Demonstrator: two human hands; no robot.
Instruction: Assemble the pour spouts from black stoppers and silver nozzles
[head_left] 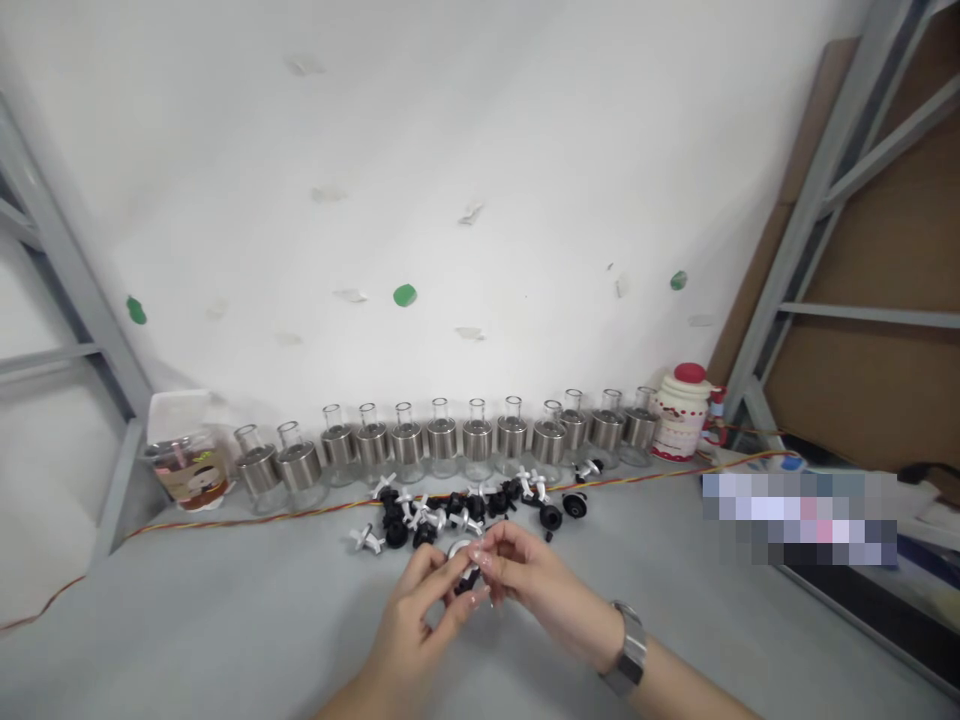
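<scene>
Small black-and-white plastic part (pixel 469 578) is pinched btwn my L hand (pixel 415 608) & R hand (pixel 534 575), so best steady it w/ light, even pressure.

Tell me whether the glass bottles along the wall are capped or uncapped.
Uncapped: the glass bottles show bare, clear rims atop their necks, with nothing fitted over them.

Smooth plastic pieces (pixel 550 516), glossy glass bottles (pixel 477 456)
</scene>
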